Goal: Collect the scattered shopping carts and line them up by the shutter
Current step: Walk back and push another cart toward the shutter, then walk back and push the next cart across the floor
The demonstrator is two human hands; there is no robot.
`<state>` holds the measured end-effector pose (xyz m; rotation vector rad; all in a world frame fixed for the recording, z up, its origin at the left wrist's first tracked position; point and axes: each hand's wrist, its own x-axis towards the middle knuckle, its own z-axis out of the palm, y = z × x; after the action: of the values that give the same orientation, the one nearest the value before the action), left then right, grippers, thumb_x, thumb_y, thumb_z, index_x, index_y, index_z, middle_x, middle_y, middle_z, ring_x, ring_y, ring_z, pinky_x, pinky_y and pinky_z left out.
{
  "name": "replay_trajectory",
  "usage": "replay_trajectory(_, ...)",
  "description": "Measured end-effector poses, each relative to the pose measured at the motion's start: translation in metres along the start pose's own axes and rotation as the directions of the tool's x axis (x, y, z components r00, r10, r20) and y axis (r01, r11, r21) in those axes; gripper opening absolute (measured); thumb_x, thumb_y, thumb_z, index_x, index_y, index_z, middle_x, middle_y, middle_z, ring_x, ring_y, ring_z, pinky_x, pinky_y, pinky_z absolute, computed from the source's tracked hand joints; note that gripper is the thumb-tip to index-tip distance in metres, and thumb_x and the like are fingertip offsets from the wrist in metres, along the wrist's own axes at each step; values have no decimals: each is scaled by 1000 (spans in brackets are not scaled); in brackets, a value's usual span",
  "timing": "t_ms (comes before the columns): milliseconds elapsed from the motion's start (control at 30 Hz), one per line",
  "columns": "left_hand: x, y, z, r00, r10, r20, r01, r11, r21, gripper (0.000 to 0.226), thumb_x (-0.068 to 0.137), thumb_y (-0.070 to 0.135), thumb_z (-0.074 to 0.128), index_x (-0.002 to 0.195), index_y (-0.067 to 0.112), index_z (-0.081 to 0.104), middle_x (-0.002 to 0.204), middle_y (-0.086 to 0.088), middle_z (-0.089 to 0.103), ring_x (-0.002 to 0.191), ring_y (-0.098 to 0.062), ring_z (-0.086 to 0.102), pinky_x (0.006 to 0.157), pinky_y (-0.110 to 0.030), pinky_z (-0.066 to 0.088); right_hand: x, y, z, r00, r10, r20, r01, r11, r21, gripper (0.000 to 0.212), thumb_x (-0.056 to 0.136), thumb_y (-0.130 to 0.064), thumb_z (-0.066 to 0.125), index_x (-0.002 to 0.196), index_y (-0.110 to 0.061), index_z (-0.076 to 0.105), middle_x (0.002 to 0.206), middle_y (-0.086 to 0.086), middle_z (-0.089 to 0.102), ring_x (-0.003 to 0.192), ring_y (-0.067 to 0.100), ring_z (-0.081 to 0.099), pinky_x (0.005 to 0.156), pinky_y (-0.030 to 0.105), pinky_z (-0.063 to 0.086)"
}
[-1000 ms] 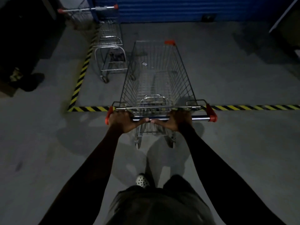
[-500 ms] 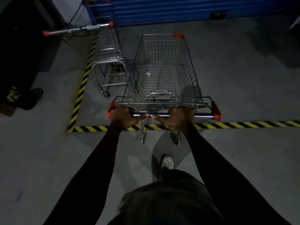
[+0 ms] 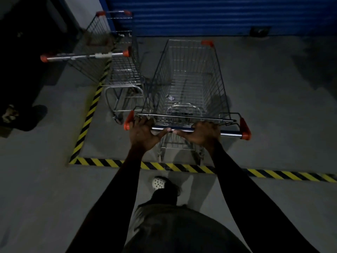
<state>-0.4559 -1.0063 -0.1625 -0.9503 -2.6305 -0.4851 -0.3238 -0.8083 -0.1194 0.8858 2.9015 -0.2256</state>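
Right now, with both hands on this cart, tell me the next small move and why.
Probably a short, straight push forward. The left hand and right hand both grip the handle, the cart has its front short of the blue shutter, and the parked cart sits close on its left, so a straight line should bring them level without clipping.

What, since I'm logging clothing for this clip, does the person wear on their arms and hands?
Both arms are covered by long, close-fitting dark sleeves, the left sleeve and right sleeve each ending at the wrist. The left hand and right hand are bare, with no gloves. No watch, ring or marking shows in this dim light.
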Motion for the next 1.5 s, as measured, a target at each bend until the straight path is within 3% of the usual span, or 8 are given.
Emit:
replay_trajectory(133, 59, -18, 19, 1000, -9, 11, 9, 1000, -14, 75, 81, 88, 49, 78, 16, 68, 86, -7, 64, 103, -36, 62, 89, -46, 46, 58, -10, -12, 1000, 11, -1, -11, 1000, 27, 121, 51, -115, 15, 96, -22, 78, 104, 7, 77, 105, 30, 70, 96, 41, 53)
replay_trajectory(600, 214, -40, 99, 981, -189, -54, 191, 981, 36, 65, 94, 71, 49, 111, 12, 71, 124, -16, 65, 129, -38, 55, 114, -50, 30, 251, -33, -46, 995, 5, 97, -9, 999, 35, 124, 56, -113, 13, 103, -17, 75, 118, 14, 73, 115, 32, 67, 96, 42, 49)
replay_trajectory(733, 237, -37, 119, 932, -342, 119, 353, 932, -85, 69, 99, 61, 41, 151, 16, 47, 165, -18, 29, 154, -38, 19, 120, -58, 20, 297, -33, -43, 995, -80, 56, 78, 996, 39, 112, 64, -108, 15, 97, -20, 76, 102, 6, 75, 103, 28, 70, 83, 36, 47)
replay_trajectory(867, 259, -29, 134, 909, -400, 119, 414, 900, -137, 66, 101, 42, 48, 161, 27, 26, 170, -14, 10, 156, -37, 10, 116, -65, 26, 342, -28, -45, 982, -170, 79, 149, 963, 224, 94, 77, -99, 30, 102, -20, 75, 101, 8, 74, 102, 29, 69, 83, 36, 45)
replay_trajectory(1000, 289, 4, 140, 819, -532, 215, 566, 809, -156, 104, 80, 6, 69, 164, 30, 12, 171, -8, -13, 155, -37, 10, 106, -62, 35, 378, -20, -40, 956, -277, -100, 287, 952, 105, 88, 86, -94, 28, 83, -19, 75, 72, 5, 71, 71, 26, 69, 66, 32, 41)
replay_trajectory(1167, 310, 27, 150, 699, -676, 235, 699, 714, -25, 111, 79, 8, 67, 162, 38, -1, 170, -2, -19, 155, -37, 7, 114, -61, 27, 400, -11, -34, 926, -358, -122, 372, 921, 117, 81, 92, -87, 30, 83, -18, 73, 71, 4, 71, 65, 27, 68, 62, 32, 42)
replay_trajectory(1367, 288, 44, 147, 570, -777, 268, 812, 583, -40, 105, 90, 22, 70, 160, 47, -5, 170, -1, -17, 157, -36, -4, 119, -64, 18, 400, -6, -12, 798, -536, -276, 580, 808, 106, 54, 98, -55, 52, 127, -10, 62, 120, 14, 67, 106, 34, 65, 88, 45, 46)
replay_trajectory(1500, 227, 66, 161, 464, -837, 290, 882, 465, -68, 87, 98, 50, 61, 162, 44, 2, 171, 2, -16, 157, -35, -2, 120, -65, 14, 375, -2, 14, 535, -787, -307, 839, 538, 85, 61, 98, -43, 56, 151, -13, 48, 158, 15, 42, 147, 34, 38, 122, 60, 16)
